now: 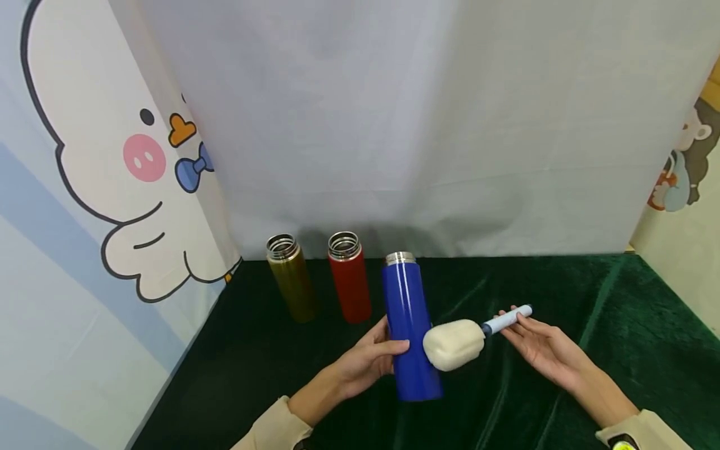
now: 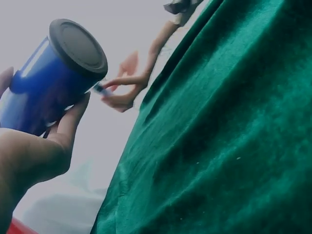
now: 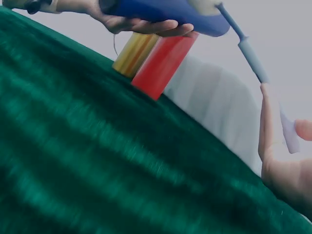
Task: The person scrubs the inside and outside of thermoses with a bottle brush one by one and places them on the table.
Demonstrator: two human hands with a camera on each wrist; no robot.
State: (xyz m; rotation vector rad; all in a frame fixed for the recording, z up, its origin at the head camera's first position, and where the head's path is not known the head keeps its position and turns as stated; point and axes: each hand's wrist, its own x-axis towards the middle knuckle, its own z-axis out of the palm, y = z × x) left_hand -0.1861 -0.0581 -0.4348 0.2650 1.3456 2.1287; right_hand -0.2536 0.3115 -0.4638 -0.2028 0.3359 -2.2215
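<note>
My left hand (image 1: 368,359) grips a blue bottle (image 1: 409,331) round its middle, thumb across the front. The bottle is lidless, with a bare steel neck, and leans slightly; its dark base (image 2: 80,46) shows in the left wrist view, lifted above the cloth. In my right hand (image 1: 542,350) a bottle brush (image 1: 506,320) is held by its pale blue handle between thumb and fingers. Its cream sponge head (image 1: 454,345) points left and overlaps the bottle's lower right side in the head view. The right wrist view shows the brush handle (image 3: 251,58) along the fingers.
A gold bottle (image 1: 294,281) and a red bottle (image 1: 351,281), both lidless, stand side by side at the back left. Dark green velvet cloth (image 1: 562,300) covers the table. Behind it hangs a pale curtain (image 1: 450,125), with a cartoon-printed wall (image 1: 84,187) on the left.
</note>
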